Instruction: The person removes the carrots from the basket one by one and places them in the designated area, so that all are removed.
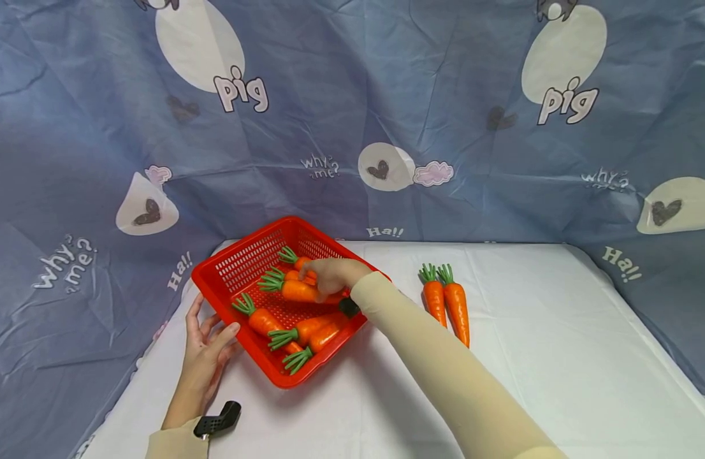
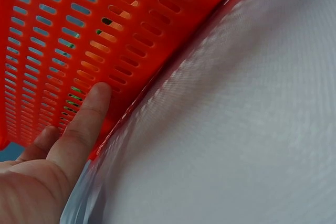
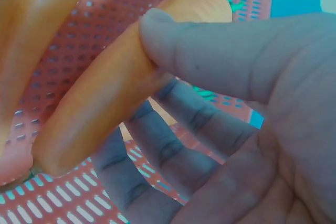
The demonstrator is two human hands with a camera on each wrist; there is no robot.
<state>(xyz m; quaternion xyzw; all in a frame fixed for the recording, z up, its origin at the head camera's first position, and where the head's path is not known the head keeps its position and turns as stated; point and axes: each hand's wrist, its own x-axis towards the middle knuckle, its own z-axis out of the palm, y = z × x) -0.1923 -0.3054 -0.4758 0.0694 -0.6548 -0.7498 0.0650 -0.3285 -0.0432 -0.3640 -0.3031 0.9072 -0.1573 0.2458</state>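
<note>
Blue cloth printed with hearts, "pig" and "Ha!!" (image 1: 473, 220) hangs behind us, and a white tablecloth (image 1: 559, 325) runs up to its foot. Left of centre on it stands a red basket (image 1: 243, 248) with slotted walls, turned cornerwise toward us. By our judgement the work is most of the way along: we count six carrots inside the basket, one of them in the fingers, and two outside it. Others could be hidden under the sleeve (image 1: 438, 357).

Our left hand (image 1: 206, 354) rests against the basket's near-left side, its fingers fairly straight and slightly spread along the outer wall, the thumb at the rim. Our right hand (image 1: 332, 277) reaches in and pinches the held carrot (image 1: 297, 291), thumb on top and fingers curled beneath; whether that carrot touches the basket floor we cannot tell.

Well apart to the right, the left-hand loose carrot (image 1: 435, 303) and the right-hand loose carrot (image 1: 458, 312) lie side by side on the tablecloth, tops pointing away from us. All are smooth, glossy and orange, tapering from a broad shoulder, each visible top ending in stubby green stems (image 1: 271, 280).
</note>
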